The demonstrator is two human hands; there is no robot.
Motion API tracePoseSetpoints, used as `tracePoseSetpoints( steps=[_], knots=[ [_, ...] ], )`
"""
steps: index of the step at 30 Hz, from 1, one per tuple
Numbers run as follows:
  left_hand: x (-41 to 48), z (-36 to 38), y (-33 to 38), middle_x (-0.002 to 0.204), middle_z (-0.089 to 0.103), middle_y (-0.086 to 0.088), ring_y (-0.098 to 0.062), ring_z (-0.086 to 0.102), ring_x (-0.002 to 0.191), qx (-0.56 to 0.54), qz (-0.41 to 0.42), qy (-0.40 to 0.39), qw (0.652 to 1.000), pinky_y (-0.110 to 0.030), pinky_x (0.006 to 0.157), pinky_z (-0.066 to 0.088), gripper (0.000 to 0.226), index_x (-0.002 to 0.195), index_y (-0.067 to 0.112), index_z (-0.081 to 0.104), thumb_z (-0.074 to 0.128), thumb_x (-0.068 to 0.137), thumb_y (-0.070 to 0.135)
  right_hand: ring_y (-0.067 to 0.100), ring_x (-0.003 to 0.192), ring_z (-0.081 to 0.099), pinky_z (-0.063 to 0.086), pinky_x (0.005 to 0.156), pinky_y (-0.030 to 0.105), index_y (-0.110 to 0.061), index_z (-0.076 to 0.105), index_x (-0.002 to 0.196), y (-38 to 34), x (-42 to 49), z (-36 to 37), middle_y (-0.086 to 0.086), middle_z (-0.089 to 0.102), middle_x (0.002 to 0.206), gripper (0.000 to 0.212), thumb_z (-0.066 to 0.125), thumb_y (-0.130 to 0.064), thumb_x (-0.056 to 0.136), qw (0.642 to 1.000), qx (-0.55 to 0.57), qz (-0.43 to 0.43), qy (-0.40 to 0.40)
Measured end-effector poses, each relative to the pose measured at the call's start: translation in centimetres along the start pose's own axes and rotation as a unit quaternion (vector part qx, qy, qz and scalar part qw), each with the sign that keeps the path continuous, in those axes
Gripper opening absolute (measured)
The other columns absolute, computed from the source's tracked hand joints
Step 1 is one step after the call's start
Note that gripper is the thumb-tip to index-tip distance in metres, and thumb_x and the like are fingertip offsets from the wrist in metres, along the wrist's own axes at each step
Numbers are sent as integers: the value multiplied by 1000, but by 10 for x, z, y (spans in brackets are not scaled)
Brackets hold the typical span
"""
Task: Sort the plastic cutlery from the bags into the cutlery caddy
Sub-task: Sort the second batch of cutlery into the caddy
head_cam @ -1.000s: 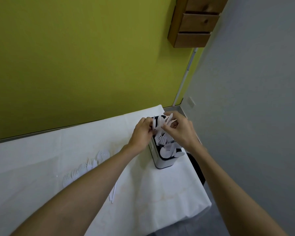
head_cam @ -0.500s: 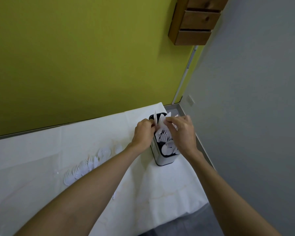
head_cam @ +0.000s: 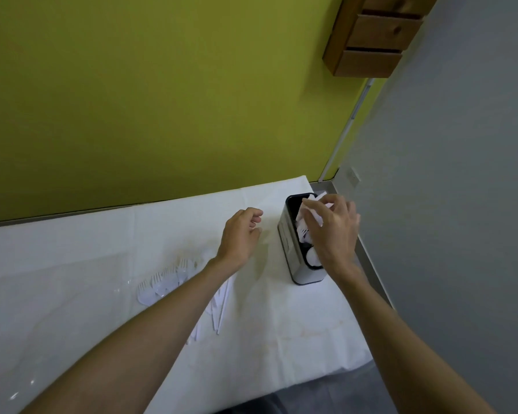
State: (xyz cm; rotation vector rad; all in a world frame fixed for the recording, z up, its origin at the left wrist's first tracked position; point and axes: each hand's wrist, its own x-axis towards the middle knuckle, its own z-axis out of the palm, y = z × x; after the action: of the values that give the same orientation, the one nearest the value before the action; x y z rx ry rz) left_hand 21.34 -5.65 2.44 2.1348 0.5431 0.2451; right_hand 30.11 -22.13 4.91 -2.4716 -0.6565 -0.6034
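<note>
1. Seemingly, seating is the step in hand: upright cutlery [head_cam: 309,211] is pinched by the bent fingers of the right hand [head_cam: 331,231] over the far end of the cutlery caddy [head_cam: 292,258].
2. Handles are best lowered straight into one compartment, like kept with like, so nothing is jammed.
3. Nothing is held by the left hand [head_cam: 241,234], loosely curled just left of the caddy.
4. White pieces are seen in the caddy's near and far parts; its dividers cannot be made out.
5. Loose forks [head_cam: 162,283] are seen on the white table [head_cam: 72,249], well left of the caddy.
</note>
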Motion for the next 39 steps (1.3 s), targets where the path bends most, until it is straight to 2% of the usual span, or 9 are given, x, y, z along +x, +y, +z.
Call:
tracePoseSetpoints(
  steps=[5,8,11,14,20,23,30,34,39],
  knots=[
    [-24,-25,-43,106,68,-5,-16,64,94,38,-53,10,998,-26,88,52,25,111,10,67,58,90,1,22,82,50,44,71,37,-12,73,110,-32,-15,2,8,62,91,22,67,-11,89,989,108,-88,44],
    [-45,-29,-69,101,71,-7,-20,66,93,61,-127,20,990,-30,86,53,18,104,9,70,59,90,6,22,73,59,50,59,33,-9,72,101,-55,-47,22,6,63,84,16,61,-12,90,970,154,-126,-137],
    [-71,-31,-91,95,71,-8,-22,66,91,62,-194,25,979,-26,77,49,11,98,8,68,61,89,8,23,79,63,53,69,36,-11,67,99,-73,-83,49,5,66,89,15,62,-24,92,918,100,8,-385],
    [-94,-32,-106,88,65,-4,-22,64,87,67,-238,20,969,-21,65,42,7,92,10,62,66,87,13,23,76,58,49,69,33,-8,59,83,-83,-109,70,8,62,81,22,61,-27,94,865,67,136,-478],
    [-113,-34,-115,87,56,-4,-19,54,76,126,-274,-26,953,-19,51,31,26,91,9,52,72,83,23,22,73,53,39,58,28,-15,50,86,-99,-134,90,2,54,80,24,62,-36,87,832,45,255,-490],
    [-119,-40,-121,90,63,-8,-25,62,83,140,-268,-30,953,-26,62,40,15,94,5,57,64,86,15,21,63,48,34,51,25,-14,49,82,-98,-136,93,1,51,73,20,61,-30,83,833,37,279,-476],
    [-139,-51,-130,72,68,3,-17,68,72,7,-315,32,948,-31,73,55,5,80,15,64,69,81,15,24,65,59,41,52,24,-7,61,78,-74,-129,90,8,62,75,27,64,-34,79,825,43,326,-459],
    [-146,-57,-132,71,70,3,-16,70,67,-72,-330,50,940,-29,67,55,10,84,14,64,73,81,19,26,71,65,52,59,31,-9,53,97,-88,-119,80,6,62,83,24,66,-25,84,849,125,338,-387],
    [-161,-58,-136,70,70,2,-12,66,66,-74,-333,54,939,-17,60,43,13,81,19,63,75,80,22,12,46,62,42,39,12,-8,61,89,-129,-120,80,7,70,79,16,71,-20,87,828,187,303,-432]
  ],
)
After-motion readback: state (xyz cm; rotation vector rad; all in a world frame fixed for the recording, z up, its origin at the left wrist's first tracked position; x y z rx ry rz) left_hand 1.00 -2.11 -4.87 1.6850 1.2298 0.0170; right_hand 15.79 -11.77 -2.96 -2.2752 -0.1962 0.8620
